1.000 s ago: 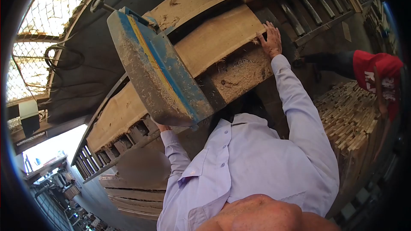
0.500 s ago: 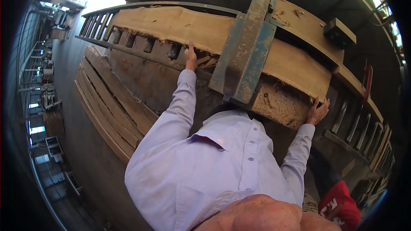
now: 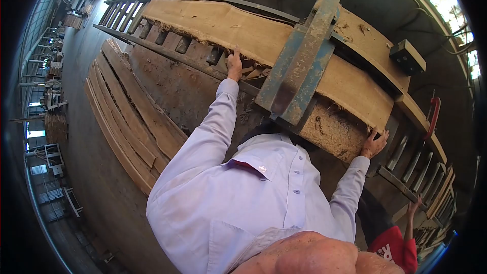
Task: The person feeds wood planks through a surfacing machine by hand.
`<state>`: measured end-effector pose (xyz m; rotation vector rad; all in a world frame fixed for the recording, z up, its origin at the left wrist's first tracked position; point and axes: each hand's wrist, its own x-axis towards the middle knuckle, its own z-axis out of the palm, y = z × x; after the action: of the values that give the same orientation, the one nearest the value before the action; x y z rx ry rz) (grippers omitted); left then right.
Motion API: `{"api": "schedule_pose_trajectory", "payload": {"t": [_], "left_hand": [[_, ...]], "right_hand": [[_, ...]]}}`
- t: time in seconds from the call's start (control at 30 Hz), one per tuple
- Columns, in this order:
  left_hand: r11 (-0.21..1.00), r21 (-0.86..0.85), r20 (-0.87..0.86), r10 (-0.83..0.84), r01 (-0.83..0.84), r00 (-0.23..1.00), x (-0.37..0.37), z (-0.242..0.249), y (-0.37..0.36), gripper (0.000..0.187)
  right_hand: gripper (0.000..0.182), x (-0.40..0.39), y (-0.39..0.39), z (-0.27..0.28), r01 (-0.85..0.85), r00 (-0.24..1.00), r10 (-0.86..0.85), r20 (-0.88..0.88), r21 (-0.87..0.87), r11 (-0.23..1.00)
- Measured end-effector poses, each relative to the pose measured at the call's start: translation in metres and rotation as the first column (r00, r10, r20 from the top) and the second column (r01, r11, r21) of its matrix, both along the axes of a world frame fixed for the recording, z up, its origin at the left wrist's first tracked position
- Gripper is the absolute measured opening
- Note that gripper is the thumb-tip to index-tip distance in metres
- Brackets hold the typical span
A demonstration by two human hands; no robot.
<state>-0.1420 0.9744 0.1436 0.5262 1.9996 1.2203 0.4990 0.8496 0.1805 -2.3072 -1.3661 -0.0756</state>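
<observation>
A long wooden board (image 3: 218, 25) with a rough, fibrous edge lies on a roller conveyor and passes beneath the blue metal housing (image 3: 299, 71) of a machine. My left hand (image 3: 234, 65) touches the board's near edge left of the housing, fingers partly closed around that edge. On the other side, my right hand (image 3: 374, 144) rests at the board's near right corner with its fingers apart, thumb and fingertips against the wood. Sawdust covers the machine table (image 3: 332, 129) just below the board.
Several long boards (image 3: 127, 111) are stacked at the left. A red clamp (image 3: 432, 116) and more rollers (image 3: 421, 167) are at the right. A black box (image 3: 407, 57) sits on the machine. A person in a red shirt (image 3: 395, 248) is at the lower right, one arm raised.
The view has shifted slightly. My hands keep nearly the same places on the board. The person in red now has a hand near the right rollers.
</observation>
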Motion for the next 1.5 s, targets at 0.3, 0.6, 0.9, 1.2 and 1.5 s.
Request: {"api": "schedule_pose_trajectory", "payload": {"t": [0.3,0.6,0.9,1.2,1.5], "left_hand": [[0.982,0.185,0.095,0.019,-0.037,0.995,0.0,-0.008,0.001,0.077],[0.978,0.208,0.089,-0.01,-0.009,0.996,0.009,0.014,-0.008,0.069],[0.944,0.328,0.249,-0.107,0.02,0.963,0.011,0.01,-0.006,0.069],[0.973,0.225,0.122,-0.084,0.054,0.989,0.003,0.003,-0.003,0.069],[0.945,0.324,0.243,-0.126,0.042,0.962,0.0,-0.002,0.0,0.063]], "right_hand": [[0.07,-0.005,0.001,0.002,0.032,0.999,-0.032,0.001,0.019,0.999],[0.069,-0.075,-0.018,-0.008,0.376,0.79,-0.065,-0.609,0.398,0.837],[0.047,-0.171,-0.008,-0.008,0.368,-0.312,0.192,-0.931,0.068,0.927],[0.025,-0.184,0.059,-0.038,0.433,-0.589,0.189,-0.785,-0.109,0.895],[0.017,-0.178,-0.026,-0.028,0.427,-0.635,0.255,-0.729,-0.056,0.902]]}}
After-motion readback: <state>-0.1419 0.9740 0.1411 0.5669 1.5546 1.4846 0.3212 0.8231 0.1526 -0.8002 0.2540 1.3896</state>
